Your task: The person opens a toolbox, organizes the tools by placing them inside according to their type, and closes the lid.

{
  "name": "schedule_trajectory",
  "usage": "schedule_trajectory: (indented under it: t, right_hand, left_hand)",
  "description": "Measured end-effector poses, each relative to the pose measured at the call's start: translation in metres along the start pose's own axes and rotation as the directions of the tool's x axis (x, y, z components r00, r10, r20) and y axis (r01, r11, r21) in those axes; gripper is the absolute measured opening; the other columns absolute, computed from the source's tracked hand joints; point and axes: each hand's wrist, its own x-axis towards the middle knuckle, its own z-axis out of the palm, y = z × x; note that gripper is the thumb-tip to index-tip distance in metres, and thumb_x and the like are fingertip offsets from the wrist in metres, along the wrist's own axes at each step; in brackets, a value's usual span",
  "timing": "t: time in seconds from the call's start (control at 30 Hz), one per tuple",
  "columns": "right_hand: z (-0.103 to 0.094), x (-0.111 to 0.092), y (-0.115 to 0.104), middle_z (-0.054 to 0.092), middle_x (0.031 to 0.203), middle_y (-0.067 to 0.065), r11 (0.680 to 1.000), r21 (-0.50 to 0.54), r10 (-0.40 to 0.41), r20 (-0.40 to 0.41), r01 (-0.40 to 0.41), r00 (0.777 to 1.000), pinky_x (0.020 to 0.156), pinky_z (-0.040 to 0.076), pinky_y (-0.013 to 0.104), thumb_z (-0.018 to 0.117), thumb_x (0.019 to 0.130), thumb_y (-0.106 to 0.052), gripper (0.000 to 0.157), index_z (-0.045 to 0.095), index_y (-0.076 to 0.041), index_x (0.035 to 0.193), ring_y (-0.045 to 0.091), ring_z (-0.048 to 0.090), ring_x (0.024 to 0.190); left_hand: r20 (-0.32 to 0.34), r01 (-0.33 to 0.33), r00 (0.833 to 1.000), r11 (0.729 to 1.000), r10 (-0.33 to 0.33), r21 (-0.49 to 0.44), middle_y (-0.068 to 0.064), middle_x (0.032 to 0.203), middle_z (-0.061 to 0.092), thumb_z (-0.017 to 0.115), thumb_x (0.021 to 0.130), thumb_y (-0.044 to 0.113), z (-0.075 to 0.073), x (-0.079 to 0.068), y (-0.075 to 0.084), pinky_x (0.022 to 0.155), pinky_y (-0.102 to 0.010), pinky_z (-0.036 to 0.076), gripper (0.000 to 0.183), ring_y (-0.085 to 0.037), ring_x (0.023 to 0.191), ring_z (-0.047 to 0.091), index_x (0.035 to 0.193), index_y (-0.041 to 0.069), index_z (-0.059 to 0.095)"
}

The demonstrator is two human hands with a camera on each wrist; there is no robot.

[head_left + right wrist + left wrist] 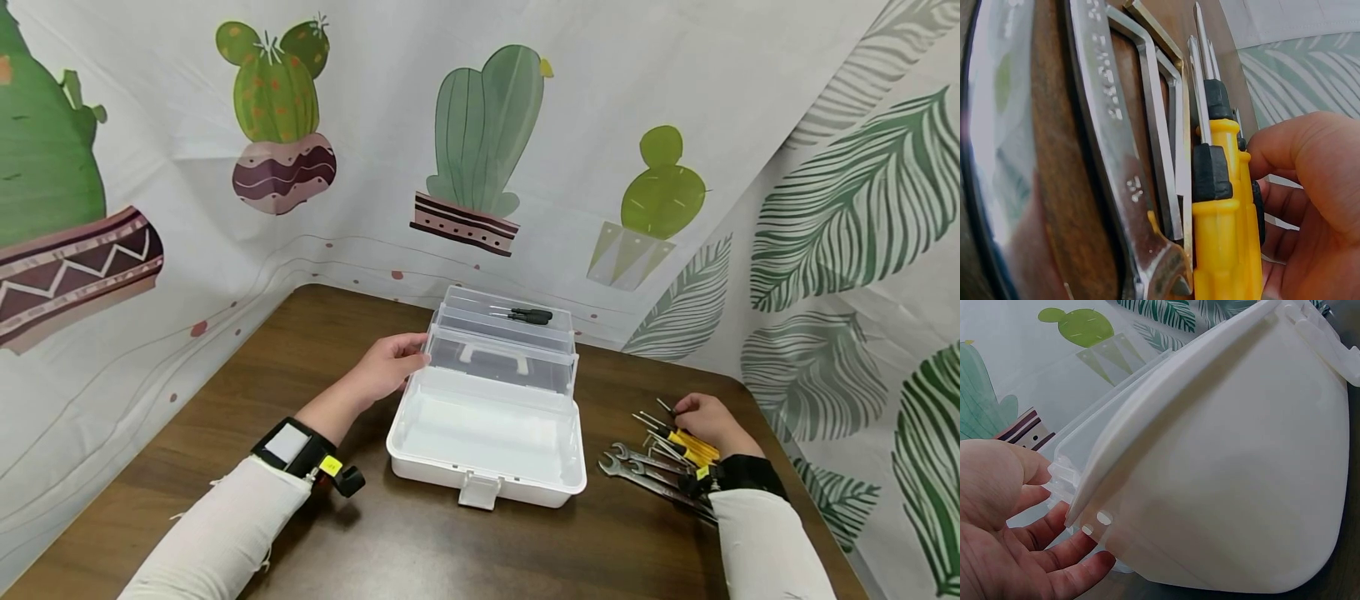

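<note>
The white toolbox (487, 479) stands open with its clear lid (480, 354) tilted back. My left hand (386, 367) holds the box's back left corner by the hinge, thumb in front and fingers behind; in the left wrist view the fingertips lie against the white wall (1241, 469). Two black-handled screwdrivers (531, 317) lie in the lid. To the right, my right hand (708, 421) pinches a small black-handled screwdriver (1259, 209), its thin shaft pointing out past the fingertips. Yellow-handled screwdrivers (1216, 244) lie right beside those fingers.
Several open-end wrenches (637, 471) and L-shaped hex keys (1154, 112) lie left of the yellow screwdrivers on the brown wooden table (390, 550). A cactus-print cloth (360, 100) hangs behind the table, and a leaf-print cloth (855, 217) hangs at the right.
</note>
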Motion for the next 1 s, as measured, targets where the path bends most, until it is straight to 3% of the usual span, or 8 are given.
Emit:
schedule_trajectory:
  t: [0.47,1.0]
  right_hand:
    - [0.001,0.0,-0.0035,0.063,0.11,0.027,1.0,0.014,0.01,0.015,-0.01,1.0,0.08,0.051,0.041,0.058,0.095,-0.009,0.027,0.06,0.008,0.115,0.033,0.062,0.095]
    - [0.0022,0.0026,-0.0021,0.062,0.11,0.028,1.0,0.025,0.0,0.015,-0.001,1.0,0.08,0.051,0.041,0.057,0.095,-0.01,0.027,0.059,0.009,0.115,0.033,0.06,0.096]
  left_hand:
    - [-0.001,-0.007,1.0,1.0,0.007,-0.001,-0.015,0.122,0.063,0.06,0.105,0.023,0.0003,0.0009,-0.001,0.08,-0.036,0.061,0.049,-0.023,0.105,0.063,0.152,0.015,0.051]
    - [0.017,-0.004,1.0,1.0,0.004,-0.031,-0.025,0.137,0.058,0.059,0.105,0.023,-0.0003,0.0009,-0.0009,0.082,-0.036,0.062,0.051,-0.021,0.107,0.065,0.154,0.013,0.049]
